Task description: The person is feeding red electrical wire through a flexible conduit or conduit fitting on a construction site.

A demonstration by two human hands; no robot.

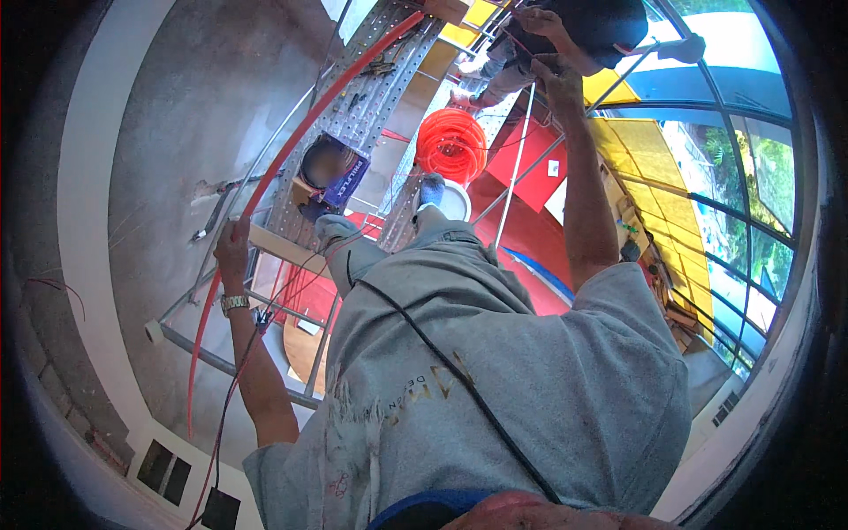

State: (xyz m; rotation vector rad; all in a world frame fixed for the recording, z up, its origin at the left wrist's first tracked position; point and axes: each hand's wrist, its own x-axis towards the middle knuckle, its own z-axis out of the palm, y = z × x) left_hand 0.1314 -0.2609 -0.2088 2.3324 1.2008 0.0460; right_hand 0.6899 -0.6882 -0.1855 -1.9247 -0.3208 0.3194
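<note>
My left hand [233,246] is closed around a long red flexible conduit [284,152], which runs up past the scaffold deck and hangs down below my wrist. Thin dark and red wires [237,378] trail near that forearm. My right arm reaches up at the right, and my right hand [558,81] has its fingers pinched together close to another person's hand [541,25]. Whatever is between my right fingers is too small to make out. That other person, in a dark top [587,26], is at the top of the view.
Perforated metal scaffold planks [375,97] carry my feet, an open blue box [346,184] and, nearby, a bright orange-red coil of tubing [450,146] over a white bucket [456,203]. Metal rails [519,163] cross around me. A grey wall [190,132] stands left, windows [729,168] right.
</note>
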